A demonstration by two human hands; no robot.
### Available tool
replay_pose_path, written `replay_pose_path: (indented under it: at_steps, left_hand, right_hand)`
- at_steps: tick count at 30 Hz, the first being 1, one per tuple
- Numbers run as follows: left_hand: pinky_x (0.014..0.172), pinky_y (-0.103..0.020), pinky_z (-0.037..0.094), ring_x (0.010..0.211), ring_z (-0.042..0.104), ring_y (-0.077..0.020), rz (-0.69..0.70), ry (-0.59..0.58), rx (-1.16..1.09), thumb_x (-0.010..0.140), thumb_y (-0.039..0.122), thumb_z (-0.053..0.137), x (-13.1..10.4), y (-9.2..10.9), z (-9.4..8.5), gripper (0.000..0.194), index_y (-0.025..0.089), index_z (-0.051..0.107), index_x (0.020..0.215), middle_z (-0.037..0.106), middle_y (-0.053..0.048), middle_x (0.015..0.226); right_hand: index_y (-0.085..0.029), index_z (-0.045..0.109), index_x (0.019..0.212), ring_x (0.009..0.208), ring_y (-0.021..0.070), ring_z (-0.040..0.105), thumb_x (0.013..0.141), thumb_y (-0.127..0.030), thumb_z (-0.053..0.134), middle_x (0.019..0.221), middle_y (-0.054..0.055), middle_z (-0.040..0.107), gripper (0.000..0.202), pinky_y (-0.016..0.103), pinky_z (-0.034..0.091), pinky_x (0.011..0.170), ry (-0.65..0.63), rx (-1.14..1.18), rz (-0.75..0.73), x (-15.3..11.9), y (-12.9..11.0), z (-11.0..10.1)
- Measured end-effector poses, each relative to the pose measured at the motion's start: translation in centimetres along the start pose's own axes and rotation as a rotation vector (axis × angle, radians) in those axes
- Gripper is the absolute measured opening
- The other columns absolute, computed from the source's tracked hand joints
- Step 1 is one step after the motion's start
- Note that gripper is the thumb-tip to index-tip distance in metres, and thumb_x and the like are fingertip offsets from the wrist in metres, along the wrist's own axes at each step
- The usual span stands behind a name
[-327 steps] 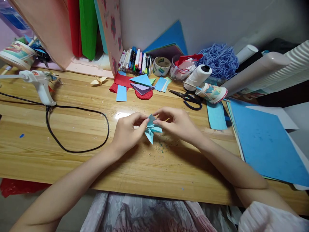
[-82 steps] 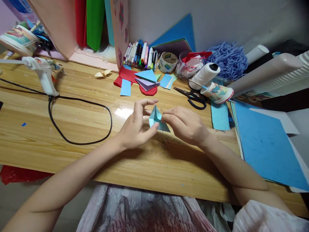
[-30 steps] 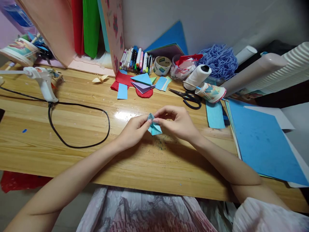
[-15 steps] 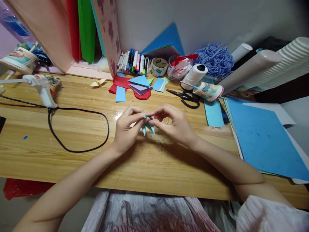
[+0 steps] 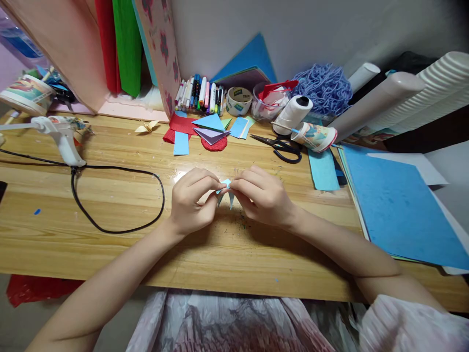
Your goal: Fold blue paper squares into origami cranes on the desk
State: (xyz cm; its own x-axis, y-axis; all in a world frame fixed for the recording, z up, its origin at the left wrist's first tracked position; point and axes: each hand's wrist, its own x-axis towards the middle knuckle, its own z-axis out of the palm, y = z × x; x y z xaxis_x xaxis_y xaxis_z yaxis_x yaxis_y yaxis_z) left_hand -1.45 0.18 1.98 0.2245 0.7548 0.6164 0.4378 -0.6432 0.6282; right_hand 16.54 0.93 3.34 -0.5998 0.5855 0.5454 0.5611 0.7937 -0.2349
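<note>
Between my hands is a small piece of folded light-blue paper (image 5: 230,199), with narrow points hanging down below the fingertips. My left hand (image 5: 195,199) pinches its left side between thumb and fingers. On the other side, my right hand (image 5: 262,196) is closed on the paper too, thumb and forefinger together at its top edge. The two sets of fingertips nearly meet and cover much of the folds. Both hands are held just above the wooden table (image 5: 120,259), near its middle.
Behind my hands lie folded papers (image 5: 210,123), markers (image 5: 201,95), a tape roll (image 5: 239,101) and black scissors (image 5: 282,148). At left is a white glue gun (image 5: 62,142) with a looped black cord (image 5: 163,195). Blue sheets (image 5: 403,205) are stacked at right; a yellow folded-paper piece (image 5: 146,127) sits far left.
My right fingers have closed in to pinch the paper, where they were looser before. The paper has turned, and its hanging points now sit closer together. The view has shifted slightly.
</note>
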Motion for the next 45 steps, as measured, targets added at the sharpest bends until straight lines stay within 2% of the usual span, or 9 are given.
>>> replay_pose_path:
  at_steps: [8,11,16,19,24,28,38,42,45]
  left_hand:
    - [0.069,-0.027,0.043,0.069,0.055,-0.014,-0.377,-0.184,-0.289,0.085,0.036,0.053,0.8,-0.6,0.0,0.027,0.017,0.06,0.066,0.061,-0.002,0.069]
    - [0.082,-0.031,0.044,0.092,0.058,-0.0191,-0.466,-0.246,-0.442,0.088,0.046,0.044,0.9,-1.2,-0.1,0.036,0.017,0.065,0.092,0.065,-0.007,0.094]
    - [0.086,-0.034,0.047,0.101,0.057,-0.0221,-0.512,-0.449,-0.556,0.046,0.033,0.086,0.6,-1.6,0.2,0.095,0.024,0.044,0.132,0.057,-0.009,0.121]
    - [0.075,-0.031,0.05,0.082,0.061,-0.0176,-0.655,-0.369,-0.553,0.067,0.036,0.073,0.4,-1.9,0.7,0.057,0.017,0.057,0.118,0.066,-0.007,0.099]
    - [0.06,-0.024,0.048,0.068,0.062,-0.0152,-0.837,-0.213,-0.579,0.071,0.037,0.067,0.4,-2.6,1.3,0.028,0.012,0.066,0.082,0.068,-0.006,0.079]
    - [0.06,-0.021,0.046,0.063,0.06,-0.0122,-0.75,-0.152,-0.494,0.073,0.034,0.065,0.2,-2.5,1.4,0.023,0.012,0.061,0.071,0.064,-0.003,0.069]
    - [0.043,-0.018,0.039,0.043,0.055,-0.0086,-0.567,-0.362,-0.373,0.086,0.037,0.046,-1.3,-1.8,2.5,0.024,0.018,0.046,0.071,0.053,0.005,0.057]
    - [0.034,-0.016,0.033,0.032,0.047,-0.0089,-0.688,-0.315,-0.46,0.084,0.046,0.049,-1.2,-1.7,2.7,0.028,0.019,0.044,0.076,0.05,0.008,0.044]
    - [0.044,-0.021,0.047,0.044,0.061,-0.0136,-0.786,-0.355,-0.608,0.081,0.051,0.052,-1.1,-2.0,2.8,0.033,0.019,0.045,0.085,0.059,0.004,0.049]
  right_hand:
    - [-0.016,0.057,0.077,0.066,0.0127,0.051,0.086,-0.023,0.051,0.072,0.003,0.058,0.013,0.025,0.041,0.059,-0.172,0.361,0.281,0.9,0.5,-0.6]
    - [-0.016,0.059,0.077,0.064,0.0108,0.054,0.084,-0.031,0.054,0.073,0.001,0.06,0.017,0.022,0.043,0.057,-0.166,0.583,0.535,0.9,1.3,-0.2]
    - [-0.015,0.054,0.077,0.052,0.0083,0.052,0.078,-0.046,0.06,0.067,-0.001,0.058,0.032,0.02,0.044,0.045,-0.208,0.964,0.891,0.2,2.3,1.2]
    - [-0.014,0.054,0.077,0.053,0.0081,0.052,0.079,-0.045,0.058,0.069,-0.001,0.057,0.032,0.022,0.047,0.049,-0.214,1.045,0.859,-0.5,2.4,2.2]
    - [-0.017,0.056,0.088,0.073,0.0124,0.057,0.085,-0.04,0.053,0.081,0.002,0.059,0.024,0.025,0.05,0.063,-0.089,0.916,0.778,-1.0,1.6,3.6]
    - [-0.018,0.055,0.092,0.073,0.0125,0.057,0.087,-0.043,0.049,0.083,0.002,0.059,0.027,0.024,0.049,0.062,-0.077,1.009,0.764,-1.4,0.2,4.3]
    - [-0.017,0.048,0.067,0.051,0.0076,0.04,0.082,-0.043,0.056,0.056,-0.005,0.046,0.031,0.02,0.031,0.05,-0.038,0.991,0.788,-2.8,-0.5,5.2]
    - [-0.017,0.05,0.063,0.05,0.0082,0.041,0.087,-0.044,0.048,0.052,-0.004,0.046,0.036,0.021,0.031,0.05,0.031,0.807,0.763,-2.8,-0.1,5.3]
    - [-0.016,0.053,0.067,0.055,0.0088,0.047,0.084,-0.042,0.053,0.06,-0.003,0.053,0.03,0.021,0.036,0.054,0.079,0.754,0.729,-2.7,0.5,5.5]
